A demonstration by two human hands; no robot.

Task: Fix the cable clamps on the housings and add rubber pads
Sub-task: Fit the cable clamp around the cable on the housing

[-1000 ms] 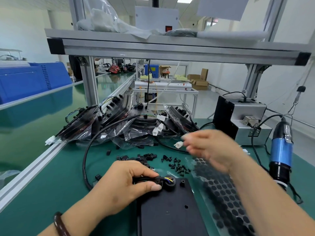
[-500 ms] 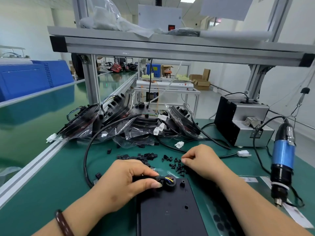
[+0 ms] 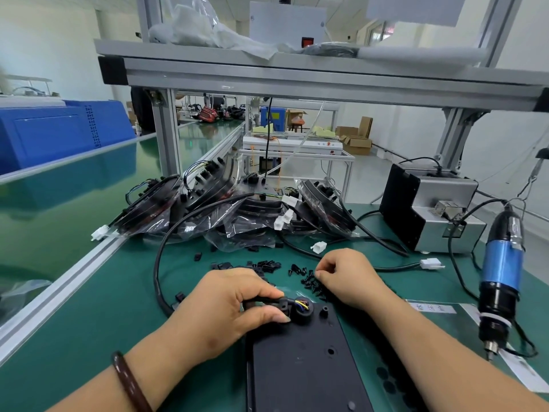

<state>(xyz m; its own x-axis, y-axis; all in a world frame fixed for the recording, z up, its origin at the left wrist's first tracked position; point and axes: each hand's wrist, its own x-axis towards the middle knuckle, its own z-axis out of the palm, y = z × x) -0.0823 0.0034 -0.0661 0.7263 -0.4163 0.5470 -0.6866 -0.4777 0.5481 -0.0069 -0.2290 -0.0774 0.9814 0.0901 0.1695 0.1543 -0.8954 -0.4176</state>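
Two hands work at the stiff, flat housing point(image 3: 300, 370) lying on the tabletop point(image 3: 104, 322).
The left hand point(image 3: 225, 307) clenches its fingers round the springy cable point(image 3: 157, 263) and small clamp point(image 3: 283, 303) at the housing's far end. Beyond, the right hand point(image 3: 347, 278) curls over tiny, light screws point(image 3: 309, 282), probably best pinched singly. Whether it holds one, I cannot tell.
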